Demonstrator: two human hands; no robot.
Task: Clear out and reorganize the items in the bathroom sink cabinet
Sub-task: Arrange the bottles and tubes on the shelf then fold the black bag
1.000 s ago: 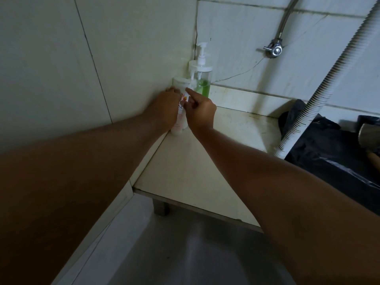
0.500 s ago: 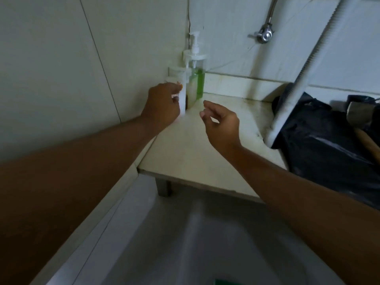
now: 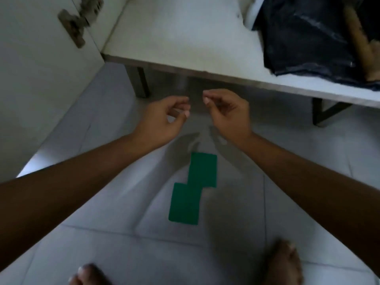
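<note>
Head view showed our left hand (image 3: 162, 122) and right hand (image 3: 228, 116) loosely curled and empty, the black bag (image 3: 308, 33) seemingly left to sort.

hands (image 3: 162, 122) (image 3: 228, 114) 2 | feet (image 3: 88, 274) (image 3: 283, 262) 2 | green sheets (image 3: 202, 169) (image 3: 185, 203) 2 | black bag (image 3: 304, 33) 1 | hinge (image 3: 72, 27) 1 | shelf (image 3: 174, 33) 1
</note>
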